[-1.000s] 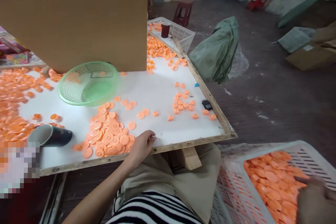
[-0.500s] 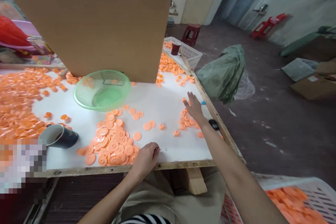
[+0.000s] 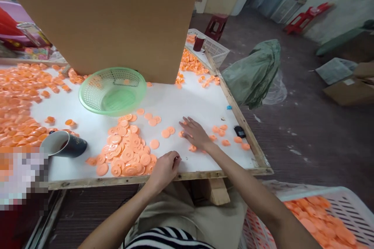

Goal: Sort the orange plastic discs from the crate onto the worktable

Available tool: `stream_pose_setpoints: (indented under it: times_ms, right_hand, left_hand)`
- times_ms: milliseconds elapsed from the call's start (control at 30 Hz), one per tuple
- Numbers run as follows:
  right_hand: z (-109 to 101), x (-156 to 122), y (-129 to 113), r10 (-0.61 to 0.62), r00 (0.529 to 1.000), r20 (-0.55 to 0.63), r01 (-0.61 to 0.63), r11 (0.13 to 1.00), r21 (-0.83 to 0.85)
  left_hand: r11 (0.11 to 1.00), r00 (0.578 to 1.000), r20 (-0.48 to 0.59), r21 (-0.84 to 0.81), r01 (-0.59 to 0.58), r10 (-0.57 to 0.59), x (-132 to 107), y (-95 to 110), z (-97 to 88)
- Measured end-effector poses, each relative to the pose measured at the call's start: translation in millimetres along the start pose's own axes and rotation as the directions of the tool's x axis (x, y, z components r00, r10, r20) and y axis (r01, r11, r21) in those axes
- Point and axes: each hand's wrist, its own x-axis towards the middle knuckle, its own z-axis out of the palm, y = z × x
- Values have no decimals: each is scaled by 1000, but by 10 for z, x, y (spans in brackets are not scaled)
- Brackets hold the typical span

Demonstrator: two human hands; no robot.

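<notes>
My right hand (image 3: 195, 134) is spread over small orange plastic caps (image 3: 192, 148) on the white tabletop (image 3: 201, 99), its fingers apart and palm down. Some of the caps are hidden beneath it. More loose caps (image 3: 223, 130) lie to its right. My left hand (image 3: 166, 168) rests by the table's front edge with its fingers curled inward; what they hold, if anything, is hidden. Just left of that hand is a heap of flat orange discs (image 3: 128, 153). A few single discs (image 3: 154, 144) lie between the heap and my right hand.
A green plastic basket (image 3: 112, 91) stands before a large cardboard sheet (image 3: 117, 19). A dark mug (image 3: 68, 144) sits at left near many orange caps (image 3: 17, 105). By the wooden rim lies a small black device (image 3: 239, 131). A white crate (image 3: 347, 198) of orange pieces is at lower right.
My right hand has swept left and nearer across the table, and the caps by it are now more scattered. My left hand stays curled at the front edge. The view has shifted slightly.
</notes>
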Motion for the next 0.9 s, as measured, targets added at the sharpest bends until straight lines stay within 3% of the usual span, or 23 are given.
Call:
stream_pose_setpoints:
  times_ms: [133, 233, 333, 400, 467, 567, 700, 800, 900]
  right_hand:
    - [-103, -155, -236, -44, 999, 10, 43, 995, 94]
    - [-267, -294, -294, 13, 992, -129, 10, 985, 172]
    - [-391, -517, -300, 178, 927, -331, -80, 954, 290]
    - [-395, -701, -315, 294, 872, -391, -150, 922, 357]
    - [-328, -879, -366, 355, 863, -360, -205, 896, 393]
    - [-156, -1065, -514, 354, 902, -248, -242, 889, 389]
    - [27, -1122, -735, 340, 924, -177, -248, 882, 400]
    - [84, -1095, -805, 349, 925, -153, -235, 839, 490]
    - [132, -1043, -792, 431, 890, -148, -263, 750, 607]
  left_hand:
    - [999, 1000, -2, -35, -16, 16, 0, -5, -9]
    - [999, 1000, 2, -31, -24, 24, 119, -60, -114]
    - [992, 991, -136, 129, 18, -1, 385, -171, -292]
    - [960, 977, -214, 269, 80, -22, 593, -255, -392]
    - [914, 974, -221, 382, 134, -50, 766, -319, -445]
    - [892, 982, -172, 427, 147, -79, 894, -346, -452]
    - [939, 982, -133, 300, 166, -131, 823, -282, -465]
    - [984, 981, -76, 4, 179, -178, 641, -210, -489]
    - [930, 982, 42, -317, 187, -183, 456, -134, -426]
